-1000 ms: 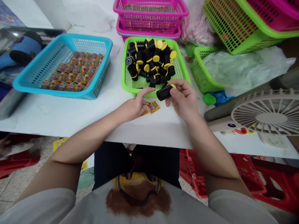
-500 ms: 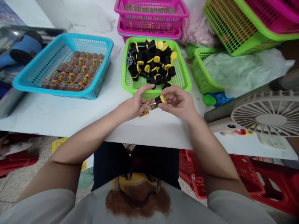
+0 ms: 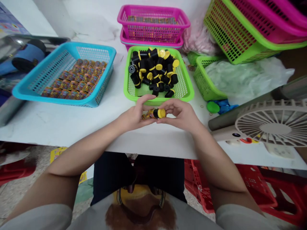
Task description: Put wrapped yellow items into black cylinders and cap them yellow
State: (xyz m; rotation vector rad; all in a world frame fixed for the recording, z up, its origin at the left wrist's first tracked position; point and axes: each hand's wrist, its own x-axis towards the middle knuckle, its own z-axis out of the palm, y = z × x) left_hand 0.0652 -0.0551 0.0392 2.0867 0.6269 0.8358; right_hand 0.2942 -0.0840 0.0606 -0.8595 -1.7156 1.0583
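Observation:
A small black cylinder [image 3: 155,113] with a yellow cap lies on its side between my two hands, just in front of the green basket [image 3: 190,92]. A colourful printed label [image 3: 149,114] covers its left part. My left hand [image 3: 133,117] is closed around the labelled end, thumb below and index finger raised above. My right hand [image 3: 181,114] pinches near the yellow cap, its other fingers curled behind. In the green basket lies a pile of similar black cylinders [image 3: 153,68] with yellow caps, without labels.
On the left, a blue basket [image 3: 18,92] holds rows of labelled cylinders [image 3: 72,81]. Stacked pink baskets [image 3: 153,9] stand at the back. A small green basket with plastic bags [image 3: 240,73] and a fan [image 3: 273,124] are on the right.
The cylinder has turned more level, with its cap facing me more, and more of the label wraps it. My hands have shifted slightly left; the whole view has dropped a little.

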